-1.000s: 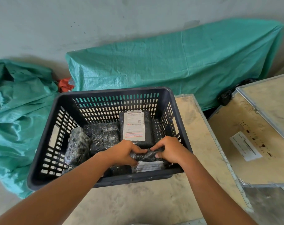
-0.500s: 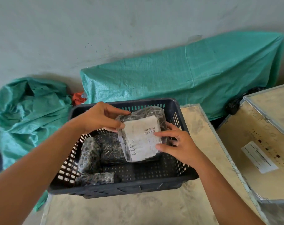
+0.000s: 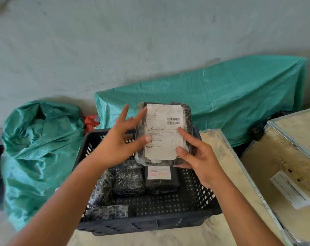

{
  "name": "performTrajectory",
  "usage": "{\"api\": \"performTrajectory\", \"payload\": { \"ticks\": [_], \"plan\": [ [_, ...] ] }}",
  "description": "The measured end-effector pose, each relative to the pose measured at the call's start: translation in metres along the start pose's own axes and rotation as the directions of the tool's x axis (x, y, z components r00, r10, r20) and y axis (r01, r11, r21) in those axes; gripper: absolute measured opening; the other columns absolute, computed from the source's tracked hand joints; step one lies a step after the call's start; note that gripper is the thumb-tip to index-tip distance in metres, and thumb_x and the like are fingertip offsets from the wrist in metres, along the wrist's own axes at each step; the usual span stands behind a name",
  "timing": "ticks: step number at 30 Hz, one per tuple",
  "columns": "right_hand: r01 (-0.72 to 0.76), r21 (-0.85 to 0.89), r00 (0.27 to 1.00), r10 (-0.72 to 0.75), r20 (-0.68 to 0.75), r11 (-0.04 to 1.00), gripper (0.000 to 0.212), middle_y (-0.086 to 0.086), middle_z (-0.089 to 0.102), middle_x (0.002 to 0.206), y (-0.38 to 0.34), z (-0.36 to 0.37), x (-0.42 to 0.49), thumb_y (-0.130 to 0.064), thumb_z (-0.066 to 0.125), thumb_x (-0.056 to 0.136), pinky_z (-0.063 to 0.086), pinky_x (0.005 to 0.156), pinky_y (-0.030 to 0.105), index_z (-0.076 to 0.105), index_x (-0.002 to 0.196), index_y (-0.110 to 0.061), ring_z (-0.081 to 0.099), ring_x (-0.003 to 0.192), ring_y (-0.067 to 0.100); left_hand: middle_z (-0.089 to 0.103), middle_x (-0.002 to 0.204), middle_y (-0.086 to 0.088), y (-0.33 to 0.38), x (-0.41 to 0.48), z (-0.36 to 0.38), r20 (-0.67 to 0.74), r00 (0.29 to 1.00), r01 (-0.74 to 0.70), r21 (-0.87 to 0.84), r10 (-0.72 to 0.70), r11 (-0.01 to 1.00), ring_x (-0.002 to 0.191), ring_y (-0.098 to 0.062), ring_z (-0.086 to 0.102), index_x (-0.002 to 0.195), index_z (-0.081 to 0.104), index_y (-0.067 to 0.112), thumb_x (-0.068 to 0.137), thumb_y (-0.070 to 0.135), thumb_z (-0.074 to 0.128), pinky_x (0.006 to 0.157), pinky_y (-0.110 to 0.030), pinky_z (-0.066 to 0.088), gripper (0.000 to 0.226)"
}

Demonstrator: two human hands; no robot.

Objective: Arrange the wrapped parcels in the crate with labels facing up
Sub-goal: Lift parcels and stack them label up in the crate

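I hold a black wrapped parcel point(image 3: 164, 134) upright above the far side of the dark plastic crate point(image 3: 150, 224), its white label with barcodes facing me. My right hand point(image 3: 195, 153) grips its lower right edge, thumb on the label. My left hand point(image 3: 122, 139) touches its left edge with thumb and fingertips, fingers spread. In the crate lie a labelled parcel point(image 3: 159, 178) with label up, two wrapped parcels point(image 3: 128, 180) without visible labels to its left, and another point(image 3: 106, 212) at the front left corner.
The crate stands on a plywood box top point(image 3: 221, 157). A second wooden case point(image 3: 283, 166) with a white sticker is at the right. Green tarps point(image 3: 221, 96) cover things at the wall behind, and a bundled green tarp point(image 3: 39, 148) lies at the left.
The parcel went from low at the crate's front up out of the crate, then turned from tilted to upright with its label toward me. My left hand's fingers have spread.
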State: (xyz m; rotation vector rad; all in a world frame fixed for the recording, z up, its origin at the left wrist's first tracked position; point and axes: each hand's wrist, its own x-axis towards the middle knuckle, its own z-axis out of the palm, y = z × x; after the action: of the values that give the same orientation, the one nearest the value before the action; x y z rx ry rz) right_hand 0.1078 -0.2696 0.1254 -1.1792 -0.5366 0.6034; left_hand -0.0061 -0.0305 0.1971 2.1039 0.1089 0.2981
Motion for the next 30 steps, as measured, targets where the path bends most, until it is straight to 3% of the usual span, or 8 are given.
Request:
{"api": "performTrajectory", "payload": {
  "ticks": [2,5,8,12,15,20,25,30],
  "plan": [
    [-0.012,0.044,1.000,0.012,-0.002,0.999,0.060,-0.013,0.058,0.147,0.002,-0.002,0.002,-0.021,0.077,0.087,0.062,0.082,0.055,0.060,0.142,-0.040,0.062,0.129,0.021,0.012,0.161,0.030,-0.007,-0.007,0.018,0.068,0.997,0.028,0.007,-0.028,1.000,0.154,-0.007,0.003,0.149,0.024,0.061,0.081,0.062,0.070,0.116,-0.053,0.035,0.082],
    [-0.053,0.004,0.999,0.053,0.006,0.999,0.063,-0.014,0.055,0.149,0.008,-0.008,0.007,-0.019,0.075,0.089,0.061,0.082,0.057,0.056,0.144,-0.043,0.061,0.131,0.020,0.033,0.158,0.027,-0.019,-0.009,0.035,0.087,0.995,0.059,-0.132,-0.048,0.990,0.148,-0.006,0.031,0.153,0.020,0.056,0.084,0.055,0.072,0.117,-0.046,0.036,0.087],
    [-0.124,-0.096,0.992,0.127,0.023,0.988,0.066,-0.018,0.053,0.150,0.017,-0.017,0.014,-0.012,0.068,0.095,0.063,0.080,0.051,0.052,0.143,-0.054,0.062,0.129,0.018,0.036,0.148,0.038,-0.039,-0.003,0.041,0.132,0.980,0.164,-0.106,-0.149,0.981,0.144,0.000,0.034,0.152,0.020,0.056,0.085,0.041,0.077,0.118,-0.042,0.034,0.089],
    [-0.213,-0.329,0.973,0.229,0.010,0.920,0.071,-0.021,0.039,0.157,0.032,-0.027,0.027,-0.018,0.066,0.099,0.056,0.101,0.047,0.039,0.141,-0.068,0.048,0.139,0.012,0.034,0.153,0.026,-0.070,0.004,0.056,0.152,0.950,0.287,-0.087,-0.272,0.954,0.145,-0.005,0.031,0.157,0.019,0.045,0.086,0.035,0.078,0.120,-0.044,0.029,0.093],
    [-0.255,-0.488,0.958,0.285,-0.015,0.835,0.073,-0.025,0.034,0.153,0.049,-0.030,0.040,-0.021,0.066,0.100,0.037,0.117,0.033,0.030,0.153,-0.055,0.035,0.143,0.004,0.031,0.156,0.021,-0.093,0.011,0.067,0.186,0.923,0.354,-0.077,-0.336,0.932,0.146,-0.009,0.030,0.159,0.016,0.040,0.087,0.030,0.077,0.120,-0.043,0.029,0.095],
    [-0.364,-0.566,0.912,0.407,-0.056,0.740,0.076,-0.007,0.033,0.163,0.080,-0.033,0.059,-0.016,0.066,0.100,0.035,0.104,0.018,0.026,0.159,-0.041,0.035,0.134,0.003,0.029,0.163,0.008,-0.129,0.018,0.082,0.253,0.859,0.468,-0.030,-0.446,0.883,0.138,-0.010,0.035,0.161,0.010,0.036,0.091,0.027,0.073,0.117,-0.042,0.033,0.094],
    [-0.426,-0.679,0.861,0.499,-0.100,0.598,0.080,0.002,0.030,0.166,0.111,-0.037,0.071,-0.013,0.066,0.099,0.050,0.090,0.019,0.022,0.162,-0.035,0.046,0.133,0.015,0.029,0.163,0.002,-0.157,0.026,0.103,0.284,0.815,0.512,0.056,-0.505,0.857,0.124,-0.005,0.039,0.162,0.006,0.027,0.093,0.023,0.071,0.087,-0.004,0.040,0.095],
    [-0.429,-0.761,0.845,0.514,-0.147,0.487,0.097,0.005,0.038,0.160,0.130,-0.036,0.083,-0.020,0.071,0.095,0.055,0.096,0.033,0.003,0.163,-0.032,0.055,0.121,0.019,0.039,0.158,0.001,-0.178,0.029,0.116,0.251,0.798,0.539,0.110,-0.548,0.835,0.109,-0.009,0.058,0.162,0.004,0.028,0.093,0.018,0.070,0.082,-0.018,0.047,0.096]
  ]
}}
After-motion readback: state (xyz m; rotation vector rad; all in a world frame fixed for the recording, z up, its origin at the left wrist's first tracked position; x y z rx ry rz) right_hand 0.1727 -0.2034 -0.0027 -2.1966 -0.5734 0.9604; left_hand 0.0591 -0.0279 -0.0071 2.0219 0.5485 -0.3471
